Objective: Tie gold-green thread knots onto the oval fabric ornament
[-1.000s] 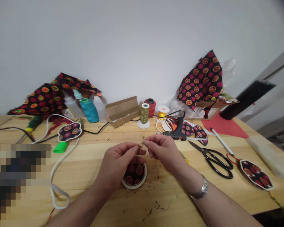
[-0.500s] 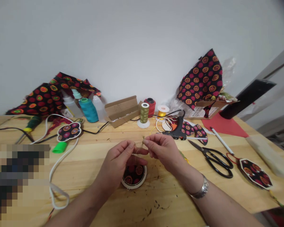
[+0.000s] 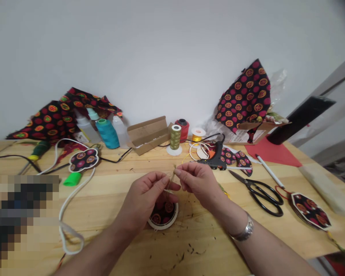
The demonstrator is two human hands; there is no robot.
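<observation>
My left hand (image 3: pixel 145 195) and my right hand (image 3: pixel 198 180) meet above the middle of the wooden table (image 3: pixel 109 199). Both pinch a thin olive-green thread (image 3: pixel 172 175) between thumb and fingers, its short end sticking up between them. Under my left hand lies a round fabric-covered disc (image 3: pixel 163 215) with a white rim and a black, red-dotted pattern. A metal watch is on my right wrist.
Black scissors (image 3: pixel 261 193), a black glue gun (image 3: pixel 217 157), a white pen (image 3: pixel 268 170) and an octagonal fabric piece (image 3: pixel 310 211) lie to the right. Thread spools (image 3: pixel 175 138), bottles (image 3: pixel 87 128), a cardboard box (image 3: pixel 148 134) and patterned cloth (image 3: pixel 57 115) line the wall. A white cord (image 3: pixel 71 199) loops on the left.
My hands have barely moved; the left fingers have shifted slightly on the thread. The camera view has tipped down a little.
</observation>
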